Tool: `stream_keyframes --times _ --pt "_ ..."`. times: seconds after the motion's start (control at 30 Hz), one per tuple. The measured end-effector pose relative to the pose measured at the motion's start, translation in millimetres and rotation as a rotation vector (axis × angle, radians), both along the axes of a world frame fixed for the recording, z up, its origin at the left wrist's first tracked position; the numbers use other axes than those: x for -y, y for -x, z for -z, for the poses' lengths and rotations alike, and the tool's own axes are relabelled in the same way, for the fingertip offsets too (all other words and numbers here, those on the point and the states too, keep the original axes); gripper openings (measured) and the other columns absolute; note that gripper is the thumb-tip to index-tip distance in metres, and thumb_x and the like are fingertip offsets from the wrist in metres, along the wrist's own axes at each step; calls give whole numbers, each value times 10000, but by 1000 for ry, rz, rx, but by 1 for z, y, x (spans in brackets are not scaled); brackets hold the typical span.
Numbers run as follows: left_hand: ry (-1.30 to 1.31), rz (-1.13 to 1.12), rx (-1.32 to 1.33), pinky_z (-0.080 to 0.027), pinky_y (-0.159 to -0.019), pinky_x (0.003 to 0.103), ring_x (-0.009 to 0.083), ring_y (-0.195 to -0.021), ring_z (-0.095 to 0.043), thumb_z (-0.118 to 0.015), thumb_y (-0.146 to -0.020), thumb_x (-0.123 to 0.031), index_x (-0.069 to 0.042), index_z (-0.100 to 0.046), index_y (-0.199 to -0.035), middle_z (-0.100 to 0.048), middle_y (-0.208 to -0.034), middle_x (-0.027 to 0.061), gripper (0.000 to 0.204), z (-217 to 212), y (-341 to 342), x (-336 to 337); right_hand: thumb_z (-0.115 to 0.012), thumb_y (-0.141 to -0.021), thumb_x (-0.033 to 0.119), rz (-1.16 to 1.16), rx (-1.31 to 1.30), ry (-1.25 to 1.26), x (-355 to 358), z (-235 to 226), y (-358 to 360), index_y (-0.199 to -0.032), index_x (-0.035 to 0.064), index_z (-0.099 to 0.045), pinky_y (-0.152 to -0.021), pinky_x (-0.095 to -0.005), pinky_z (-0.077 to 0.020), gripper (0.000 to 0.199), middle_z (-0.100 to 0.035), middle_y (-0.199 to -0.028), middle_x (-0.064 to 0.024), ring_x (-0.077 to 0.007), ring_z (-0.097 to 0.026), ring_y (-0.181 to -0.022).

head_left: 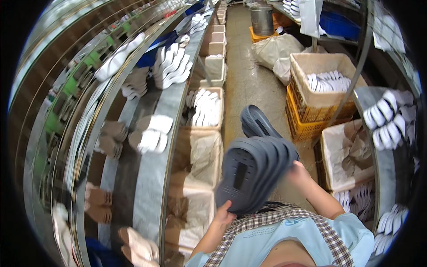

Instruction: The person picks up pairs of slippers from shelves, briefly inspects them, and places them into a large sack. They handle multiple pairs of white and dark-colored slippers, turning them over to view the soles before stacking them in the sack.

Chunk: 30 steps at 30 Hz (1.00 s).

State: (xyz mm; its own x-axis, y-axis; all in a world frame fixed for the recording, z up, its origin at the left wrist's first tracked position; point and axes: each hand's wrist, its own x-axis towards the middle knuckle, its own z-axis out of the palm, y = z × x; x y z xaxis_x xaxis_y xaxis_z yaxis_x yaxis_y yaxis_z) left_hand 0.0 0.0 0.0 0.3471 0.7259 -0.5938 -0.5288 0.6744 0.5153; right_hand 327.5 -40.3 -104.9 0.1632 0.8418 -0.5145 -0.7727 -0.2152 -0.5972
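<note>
In front of my chest I carry a stack of several dark grey shoe soles, nested one behind the other. The front one shows small holes and a dark rectangular recess. Another grey sole sticks out at a tilt behind the stack's far end. My left hand grips the lower left end of the stack, thumb on the front face. At the stack's right side, my right hand is closed against the soles; its fingers are partly blurred and hidden behind them.
On the left, a long metal shelf bears white and brown soles, with lined bins beneath. To the right are yellow crates, a lined basket of white soles and another shelf. A metal bucket and sacks stand farther along the aisle.
</note>
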Motion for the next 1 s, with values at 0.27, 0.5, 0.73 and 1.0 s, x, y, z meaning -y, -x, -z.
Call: stream_keyframes --times 0.27,0.5,0.73,1.0 --pt "-134 -70 97 -295 -1063 473 312 -1258 -393 -572 -855 -412 -33 -341 -1353 -418 -1369 134 667 2 -98 -329 -639 -823 214 220 -131 68 -221 -67 -160 -1195 91 -500 -822 -393 -466 416 -597 -1117 -73 -218 -584 -963" --pt "-137 -210 120 -345 -1039 469 326 -1205 -451 -589 -847 -405 -26 -356 -1336 -457 -1328 154 662 -9 -204 -567 -627 -829 210 317 -67 109 -456 -83 -260 -1217 38 -464 -830 -391 -472 456 -565 -1161 -118 -240 -562 -1020" --pt "-167 -263 104 -375 -1011 479 331 -1214 -437 -595 -849 -384 -45 -331 -1350 -427 -1350 144 660 -24 -273 -760 -643 -819 262 263 -114 102 -714 -109 -352 -1195 44 -501 -910 -379 -382 457 -573 -1161 -103 -236 -531 -1017" --pt "-131 -191 51 -344 -1025 487 335 -1239 -398 -605 -848 -366 -46 -293 -1374 -391 -1378 142 690 15 -365 -1034 -668 -805 252 349 -55 108 -978 -105 -463 -1122 55 -540 -817 -351 -448 395 -629 -1031 -67 -201 -583 -910"
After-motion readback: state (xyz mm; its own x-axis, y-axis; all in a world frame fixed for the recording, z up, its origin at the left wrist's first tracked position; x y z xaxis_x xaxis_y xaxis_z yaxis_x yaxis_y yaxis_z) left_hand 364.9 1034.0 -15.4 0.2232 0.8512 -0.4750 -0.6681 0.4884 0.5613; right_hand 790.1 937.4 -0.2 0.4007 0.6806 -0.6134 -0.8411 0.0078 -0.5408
